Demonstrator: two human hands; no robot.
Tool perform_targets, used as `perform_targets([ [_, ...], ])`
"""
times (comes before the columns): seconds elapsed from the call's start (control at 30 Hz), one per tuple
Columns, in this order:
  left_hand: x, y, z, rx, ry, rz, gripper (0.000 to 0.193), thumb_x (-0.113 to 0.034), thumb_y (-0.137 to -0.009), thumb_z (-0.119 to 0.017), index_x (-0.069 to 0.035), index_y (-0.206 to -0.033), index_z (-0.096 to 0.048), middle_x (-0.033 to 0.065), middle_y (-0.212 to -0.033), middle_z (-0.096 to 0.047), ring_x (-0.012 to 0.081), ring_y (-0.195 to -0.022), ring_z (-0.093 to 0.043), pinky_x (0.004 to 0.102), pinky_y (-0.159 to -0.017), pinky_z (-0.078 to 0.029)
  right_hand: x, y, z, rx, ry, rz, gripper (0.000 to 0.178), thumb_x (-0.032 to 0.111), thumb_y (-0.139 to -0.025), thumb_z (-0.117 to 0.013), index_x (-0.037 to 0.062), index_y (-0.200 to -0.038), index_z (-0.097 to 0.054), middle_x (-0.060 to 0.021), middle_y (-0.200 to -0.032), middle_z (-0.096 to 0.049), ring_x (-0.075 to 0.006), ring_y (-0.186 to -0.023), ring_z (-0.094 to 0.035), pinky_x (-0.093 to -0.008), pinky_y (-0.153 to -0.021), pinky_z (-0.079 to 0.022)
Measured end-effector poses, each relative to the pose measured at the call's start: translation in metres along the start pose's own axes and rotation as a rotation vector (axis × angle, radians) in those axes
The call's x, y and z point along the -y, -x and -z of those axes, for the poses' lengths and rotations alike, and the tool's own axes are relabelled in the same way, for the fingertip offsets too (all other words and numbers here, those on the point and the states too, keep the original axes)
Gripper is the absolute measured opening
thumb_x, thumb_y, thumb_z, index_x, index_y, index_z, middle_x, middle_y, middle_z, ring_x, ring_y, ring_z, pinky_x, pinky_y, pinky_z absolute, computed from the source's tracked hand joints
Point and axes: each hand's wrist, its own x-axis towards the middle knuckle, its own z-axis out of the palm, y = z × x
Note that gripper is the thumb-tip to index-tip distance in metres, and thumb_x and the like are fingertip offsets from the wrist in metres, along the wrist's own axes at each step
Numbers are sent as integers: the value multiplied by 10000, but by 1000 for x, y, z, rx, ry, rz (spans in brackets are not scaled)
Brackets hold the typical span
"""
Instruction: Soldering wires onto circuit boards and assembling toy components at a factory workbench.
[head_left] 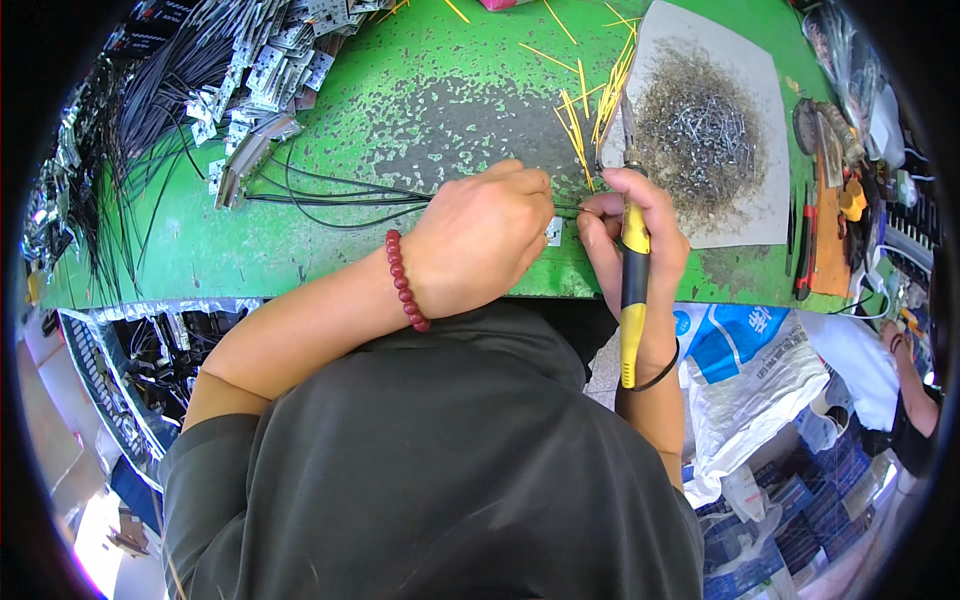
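Note:
My left hand (490, 225), a dark red bead bracelet at its wrist, is closed over a bundle of thin black wires (340, 196) just above the table's near edge. The wires run left to a stack of silvery metal parts (250, 160). In my right hand (655, 215) is a soldering iron (634, 290) with a yellow and black handle, its tip pointing away from me. The right thumb and fingertips meet close to the wire ends, beside a small silvery plate (554, 231). My left fingers hide most of what they grip.
Silvery parts with black wires (265, 75) are heaped at the far left of the green table (330, 265). Thin yellow strips (575, 130) lie near a pale sheet (770, 200) with metal bits and dark residue. Hand tools (806, 245) lie right; another person's arm (912, 385) shows beyond.

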Motion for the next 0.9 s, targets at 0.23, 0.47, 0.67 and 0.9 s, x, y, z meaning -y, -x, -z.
perform_targets([
  [0.23,-2,1,8,29,37,21,125,-77,-750,-674,-27,-800,-571,96,-886,-602,308,-856,-580,400,-723,-487,4,3,3,-3,-76,-11,395,-95,-740,-675,65,-1096,-618,-59,-750,-637,-115,-649,-609,-243,-603,-485],
  [0.47,-3,-3,9,34,147,121,137,-94,-765,-670,-43,-815,-553,102,-817,-593,327,-803,-578,414,-687,-471,9,12,-5,-10,-85,21,395,-108,-723,-685,48,-1081,-625,-75,-772,-640,-130,-657,-618,-256,-610,-489],
  [0.67,-2,-1,2,-77,41,38,131,-94,-777,-658,-46,-794,-538,107,-767,-574,335,-758,-565,423,-661,-460,5,21,-8,-100,-132,46,363,-102,-749,-685,33,-1078,-614,-94,-831,-674,-174,-756,-689,-266,-665,-530],
  [0.9,-1,0,4,-62,48,45,126,-83,-764,-654,-44,-773,-534,104,-767,-577,330,-752,-567,417,-654,-460,7,17,-6,-82,-4,177,363,-119,-723,-680,32,-1048,-620,-102,-840,-693,-194,-718,-689,-281,-639,-532],
])
